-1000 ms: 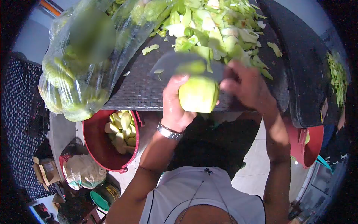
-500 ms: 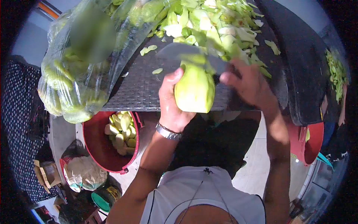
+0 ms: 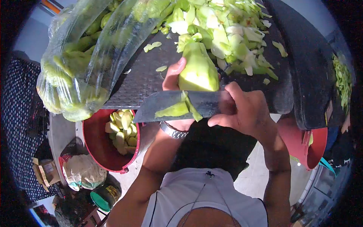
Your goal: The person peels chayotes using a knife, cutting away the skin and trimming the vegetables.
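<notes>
Head view: the left hand [image 3: 172,78] grasps the pale green fruit [image 3: 198,70], thumb along its left flank; the palm is hidden behind the blade, so the remaining fingers' exact placement cannot be told. The right hand [image 3: 247,109] is closed around the handle end of a broad knife [image 3: 206,99], its blade lying across the view, pointing left, just below the fruit. Green peel strips [image 3: 172,110] cling to the blade. A metal-banded wristwatch [image 3: 174,131] is on the left wrist. The fruit is held over the near part of a dark woven tabletop [image 3: 132,85], its narrow far end beside a heap of peelings [image 3: 236,36]. To the left, a clear plastic bag [image 3: 77,81] of green produce overhangs the table edge. Lower left, a red tub [image 3: 99,151] contains pale cut pieces [image 3: 123,130]; another red container [image 3: 318,145] stands lower right.
</notes>
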Action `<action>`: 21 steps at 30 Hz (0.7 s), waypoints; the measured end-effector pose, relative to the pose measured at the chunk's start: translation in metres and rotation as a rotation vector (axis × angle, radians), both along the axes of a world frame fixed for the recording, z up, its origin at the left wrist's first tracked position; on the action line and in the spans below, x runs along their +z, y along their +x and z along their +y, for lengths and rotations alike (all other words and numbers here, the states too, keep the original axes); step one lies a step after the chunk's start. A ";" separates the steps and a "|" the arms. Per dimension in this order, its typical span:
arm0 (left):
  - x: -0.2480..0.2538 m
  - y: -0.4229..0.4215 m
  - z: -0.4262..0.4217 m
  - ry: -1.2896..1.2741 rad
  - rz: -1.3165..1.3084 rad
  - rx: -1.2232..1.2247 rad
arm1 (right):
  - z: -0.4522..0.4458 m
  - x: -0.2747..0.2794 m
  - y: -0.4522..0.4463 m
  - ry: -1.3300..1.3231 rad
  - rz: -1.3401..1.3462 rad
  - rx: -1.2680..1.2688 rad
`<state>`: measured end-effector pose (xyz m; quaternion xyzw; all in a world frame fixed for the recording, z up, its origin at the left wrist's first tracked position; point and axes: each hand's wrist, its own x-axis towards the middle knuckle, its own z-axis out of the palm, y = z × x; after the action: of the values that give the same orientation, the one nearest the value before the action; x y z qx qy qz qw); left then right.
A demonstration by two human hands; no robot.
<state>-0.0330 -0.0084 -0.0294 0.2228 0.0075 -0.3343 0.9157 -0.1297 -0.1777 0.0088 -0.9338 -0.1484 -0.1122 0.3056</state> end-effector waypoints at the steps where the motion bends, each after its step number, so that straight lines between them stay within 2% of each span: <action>1: -0.002 0.000 -0.001 -0.017 0.002 -0.005 | 0.001 -0.002 0.000 0.001 -0.005 -0.006; 6: 0.001 0.000 0.001 -0.099 -0.017 -0.040 | -0.005 -0.004 0.004 -0.027 0.028 -0.073; 8: 0.002 -0.003 -0.003 -0.066 0.124 0.072 | -0.019 -0.002 0.010 -0.030 0.116 -0.150; 9: 0.002 -0.004 -0.005 -0.051 0.193 0.128 | -0.024 -0.002 0.014 0.072 0.165 -0.156; 10: -0.007 -0.004 0.008 -0.167 0.041 -0.035 | -0.031 -0.002 0.018 0.078 0.151 -0.205; 12: -0.007 -0.002 0.011 -0.089 -0.073 -0.129 | -0.043 -0.003 0.025 0.094 0.121 -0.311; 13: -0.007 0.000 0.011 -0.163 -0.144 -0.166 | -0.045 0.001 0.023 0.090 0.128 -0.291; 16: -0.017 -0.008 0.008 -0.289 0.024 -0.071 | -0.027 0.011 0.007 0.122 0.210 -0.132; 17: -0.013 0.003 0.004 -0.262 0.142 -0.106 | -0.020 0.010 0.003 0.111 0.211 -0.105; 20: 0.003 0.004 0.002 -0.299 0.003 -0.175 | -0.009 0.009 0.002 0.017 0.157 -0.063; 21: 0.001 0.005 0.000 -0.256 0.037 -0.159 | -0.008 0.009 0.002 -0.026 0.129 -0.054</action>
<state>-0.0283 -0.0089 -0.0283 0.0981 -0.0360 -0.4081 0.9070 -0.1281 -0.1853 0.0181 -0.9466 -0.1047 -0.0581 0.2993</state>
